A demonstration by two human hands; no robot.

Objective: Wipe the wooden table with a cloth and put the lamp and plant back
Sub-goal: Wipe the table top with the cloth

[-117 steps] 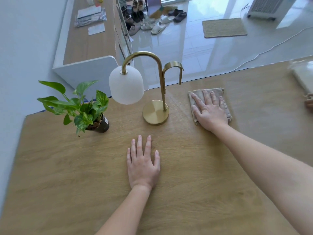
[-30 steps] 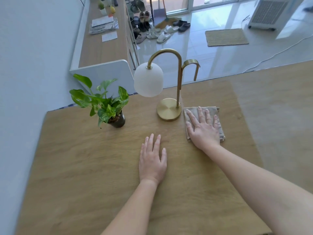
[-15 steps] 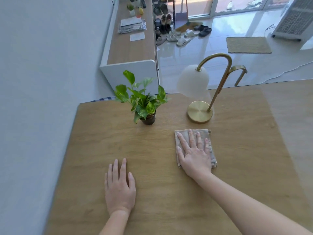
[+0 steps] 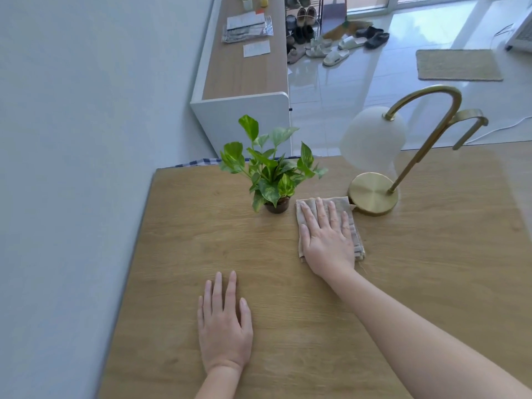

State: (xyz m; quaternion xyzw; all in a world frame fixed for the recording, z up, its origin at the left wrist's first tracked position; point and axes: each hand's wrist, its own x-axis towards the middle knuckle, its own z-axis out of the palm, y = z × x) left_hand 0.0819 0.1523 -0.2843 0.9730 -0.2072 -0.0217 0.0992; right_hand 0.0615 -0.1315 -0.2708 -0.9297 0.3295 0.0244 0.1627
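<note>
My right hand (image 4: 326, 239) lies flat, fingers spread, pressing a folded beige cloth (image 4: 355, 243) onto the wooden table (image 4: 187, 254). The cloth sits between a small green potted plant (image 4: 272, 174) on its left and the round brass base of a lamp (image 4: 372, 192) with a white globe shade on its right; its far corner reaches the base's edge. My left hand (image 4: 224, 321) rests palm down on the bare wood nearer to me, holding nothing.
A pale wall (image 4: 72, 168) runs along the table's left edge. Beyond the far edge stand a low white cabinet (image 4: 244, 82) with papers on top, shoes on the tiled floor, and a woven mat (image 4: 457, 64).
My right hand slid the cloth across the table from the right of the lamp base toward the left, then forward to between plant and lamp. My left hand stayed flat on the wood.
</note>
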